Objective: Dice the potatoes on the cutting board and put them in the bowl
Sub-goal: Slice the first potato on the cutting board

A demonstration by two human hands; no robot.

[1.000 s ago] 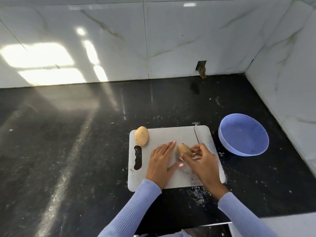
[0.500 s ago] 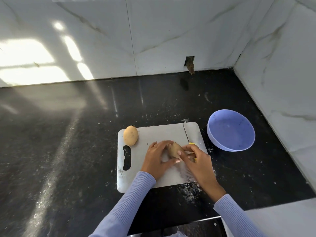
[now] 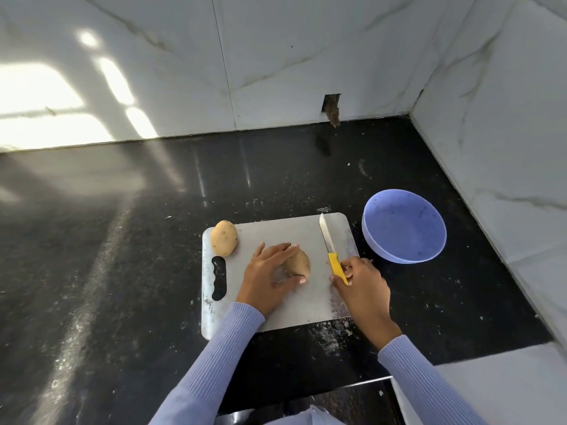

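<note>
A: Status of the right hand?

B: Grip closed round the yellow handle of the knife. The blade lies along the right side of the board, tip pointing away from the person. Half a second ago this hand was at the potato with only a sliver of handle showing; it has since drawn off to the right with the handle.

A: Left hand?

B: Fingers curled over the potato, thumb against its near side, holding it down mid-board. One second ago the same fingers lay flat beside it.

A: Location of the task items?

B: The second potato sits at the board's far left corner, as before, whole. The bowl stands on the tabletop just right of the board, with nothing in it.

A: Meaning for the task?

B: Judged: setup is complete, with one potato steadied and the knife in hand. No cut is visible, so dicing has not yet begun.
</note>
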